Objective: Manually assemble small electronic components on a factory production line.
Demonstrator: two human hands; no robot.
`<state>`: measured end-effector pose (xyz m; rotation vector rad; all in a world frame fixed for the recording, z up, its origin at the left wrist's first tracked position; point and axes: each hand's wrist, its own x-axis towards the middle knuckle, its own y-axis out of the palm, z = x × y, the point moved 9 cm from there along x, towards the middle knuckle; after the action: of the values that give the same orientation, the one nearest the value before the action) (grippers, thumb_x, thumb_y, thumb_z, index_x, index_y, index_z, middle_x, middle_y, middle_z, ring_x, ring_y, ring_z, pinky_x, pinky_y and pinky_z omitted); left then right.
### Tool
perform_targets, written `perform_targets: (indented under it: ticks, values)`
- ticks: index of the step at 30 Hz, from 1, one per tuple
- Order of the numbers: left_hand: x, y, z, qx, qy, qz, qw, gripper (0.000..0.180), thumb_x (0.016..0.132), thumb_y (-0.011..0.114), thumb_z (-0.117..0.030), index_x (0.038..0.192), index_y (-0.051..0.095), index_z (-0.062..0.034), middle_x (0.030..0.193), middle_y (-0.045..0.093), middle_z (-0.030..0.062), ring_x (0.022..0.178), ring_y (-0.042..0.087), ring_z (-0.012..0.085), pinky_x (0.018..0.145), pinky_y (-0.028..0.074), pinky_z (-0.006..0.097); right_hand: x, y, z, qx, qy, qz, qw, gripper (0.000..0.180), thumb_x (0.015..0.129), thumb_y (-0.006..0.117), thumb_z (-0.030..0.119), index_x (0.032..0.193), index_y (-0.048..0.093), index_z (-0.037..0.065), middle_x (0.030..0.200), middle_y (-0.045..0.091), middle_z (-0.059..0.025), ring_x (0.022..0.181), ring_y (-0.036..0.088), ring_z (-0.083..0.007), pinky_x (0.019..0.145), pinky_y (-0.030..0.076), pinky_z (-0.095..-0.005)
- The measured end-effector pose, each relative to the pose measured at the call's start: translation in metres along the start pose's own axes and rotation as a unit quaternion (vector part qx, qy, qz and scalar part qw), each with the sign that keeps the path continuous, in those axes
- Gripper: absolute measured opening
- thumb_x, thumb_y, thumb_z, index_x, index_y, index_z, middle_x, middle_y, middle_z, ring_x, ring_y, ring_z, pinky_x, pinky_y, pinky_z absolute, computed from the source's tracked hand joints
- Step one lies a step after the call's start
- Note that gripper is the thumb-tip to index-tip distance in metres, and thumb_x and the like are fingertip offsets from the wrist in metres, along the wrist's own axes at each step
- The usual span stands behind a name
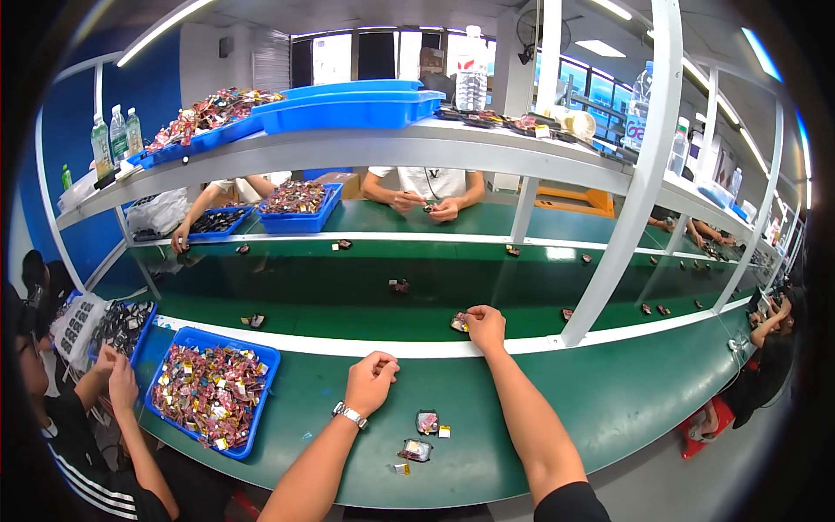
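My right hand reaches over the white rail to the green belt. Its fingertips are pinched on the edge of a small black casing with pinkish and yellow parts. My left hand hovers over the near table with its fingers curled closed, and nothing shows sticking out of them. Between my forearms lie two similar casings on the green table: one with a reddish inside and a yellow-white tag, and a nearer one with a silvery inside and its own tag.
A blue tray heaped with small tagged red parts stands left of my left arm. The white rail edges the belt, which carries several casings. A metal post and an overhead shelf frame the reach. Co-workers sit left, right and opposite.
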<state>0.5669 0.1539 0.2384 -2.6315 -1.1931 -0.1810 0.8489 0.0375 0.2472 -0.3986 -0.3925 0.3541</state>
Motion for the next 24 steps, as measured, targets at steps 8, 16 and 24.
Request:
perform_targets:
  ticks: [8,16,24]
  values:
    - [-0.006,-0.006,-0.004,0.056,0.026,-0.007,0.998,0.012,0.088,0.061,-0.008,0.094,0.066,0.0012,0.079,0.07,0.0085,0.068,0.065,0.0121,0.064,0.052,0.026,0.029,0.067,0.076,-0.239,-0.168,0.045,0.955,0.045,0.073,0.077,0.024,0.111,0.064,0.004,0.113,0.064,-0.0188,0.107,0.06,-0.0361,0.091,0.05,-0.0437]
    - [-0.002,0.002,-0.008,0.069,0.069,-0.025,0.995,0.011,0.085,0.062,-0.008,0.089,0.067,0.0006,0.072,0.068,0.0102,0.067,0.066,0.0138,0.064,0.052,0.028,0.048,0.154,0.058,-0.221,-0.097,0.096,0.966,0.049,0.074,0.078,0.032,0.117,0.062,0.015,0.11,0.067,-0.0081,0.107,0.058,-0.0339,0.091,0.049,-0.046]
    - [0.011,-0.009,0.022,0.033,0.044,-0.005,0.998,0.007,0.09,0.054,-0.006,0.092,0.06,-0.0019,0.074,0.061,0.0046,0.059,0.054,0.0087,0.052,0.044,0.022,-0.01,0.099,0.076,0.146,-0.145,0.065,0.977,0.051,0.064,0.079,0.01,0.111,0.061,0.001,0.087,0.069,-0.0167,0.083,0.069,-0.0317,0.077,0.054,-0.0403]
